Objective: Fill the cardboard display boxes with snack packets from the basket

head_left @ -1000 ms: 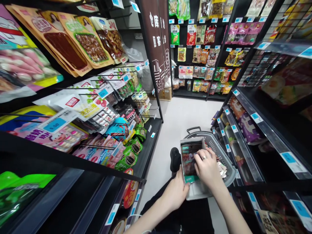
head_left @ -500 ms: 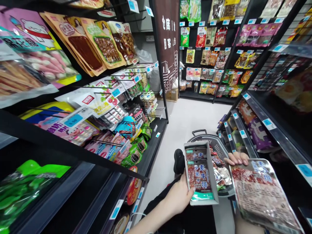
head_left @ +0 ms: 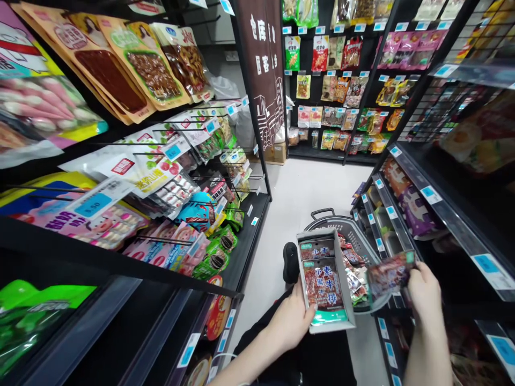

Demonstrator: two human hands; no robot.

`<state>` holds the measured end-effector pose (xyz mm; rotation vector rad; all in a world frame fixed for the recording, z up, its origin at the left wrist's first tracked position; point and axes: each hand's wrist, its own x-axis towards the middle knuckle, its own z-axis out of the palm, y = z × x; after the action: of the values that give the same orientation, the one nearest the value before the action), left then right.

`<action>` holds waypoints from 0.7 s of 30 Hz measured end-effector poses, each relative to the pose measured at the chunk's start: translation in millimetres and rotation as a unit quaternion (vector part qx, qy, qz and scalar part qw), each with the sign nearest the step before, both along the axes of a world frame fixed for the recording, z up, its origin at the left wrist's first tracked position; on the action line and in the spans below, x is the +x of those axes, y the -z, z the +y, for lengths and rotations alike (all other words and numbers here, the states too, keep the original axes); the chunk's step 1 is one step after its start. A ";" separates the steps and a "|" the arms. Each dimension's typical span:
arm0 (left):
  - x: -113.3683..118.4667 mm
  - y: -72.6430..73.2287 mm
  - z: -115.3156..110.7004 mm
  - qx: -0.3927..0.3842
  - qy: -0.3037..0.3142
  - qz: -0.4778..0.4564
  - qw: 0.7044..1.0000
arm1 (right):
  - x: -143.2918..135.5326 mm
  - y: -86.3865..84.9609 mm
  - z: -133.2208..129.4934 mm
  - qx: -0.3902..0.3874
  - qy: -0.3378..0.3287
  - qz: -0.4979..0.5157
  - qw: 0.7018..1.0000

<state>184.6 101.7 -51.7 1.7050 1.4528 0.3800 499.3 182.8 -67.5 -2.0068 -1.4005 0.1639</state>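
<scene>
My left hand (head_left: 293, 317) grips the lower left side of an open grey-white box (head_left: 349, 300). Inside the box stand dark red snack packets (head_left: 325, 287) with blue lettering and a green band at the bottom. To the right, my right hand (head_left: 424, 287) has its fingers closed on the edge of a single snack packet (head_left: 388, 276), blurred by motion. That packet hangs over the right rim of a grey shopping basket (head_left: 364, 241), which sits on the floor behind the box. Several small snack packs (head_left: 356, 276) lie in the basket, partly hidden by the box.
Left, a black shelf rack (head_left: 249, 246) carries hanging bags of sweets with price tags. Another rack (head_left: 454, 220) runs close along the right. A brown curtain (head_left: 265, 80) and a back wall of bagged snacks (head_left: 350, 96) lie beyond the pale floor (head_left: 317, 182). A black shoe (head_left: 290, 262) is beside the basket.
My right hand has swung the packet from the lower right up and left towards the basket, turning it. My left hand still holds the box in nearly the same place.
</scene>
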 end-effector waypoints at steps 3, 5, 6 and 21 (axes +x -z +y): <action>0.7 -2.3 0.2 -0.004 0.005 0.006 1.000 | 14.0 17.3 -9.0 -0.219 0.081 -0.057 0.971; 1.4 -2.6 0.2 -0.005 0.002 0.007 1.000 | 15.5 31.1 -13.1 -0.274 0.079 -0.069 0.956; 1.7 -2.3 0.1 -0.002 0.000 0.006 1.000 | 14.6 38.9 -14.4 -0.281 0.076 -0.070 0.954; 2.8 -4.1 -0.3 0.001 -0.004 -0.001 1.000 | -36.5 37.1 8.8 -0.062 -0.093 -0.063 0.992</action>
<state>187.4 101.4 -47.6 1.6996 1.4588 0.3880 462.8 191.6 -104.6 -2.0138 -1.6953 0.2127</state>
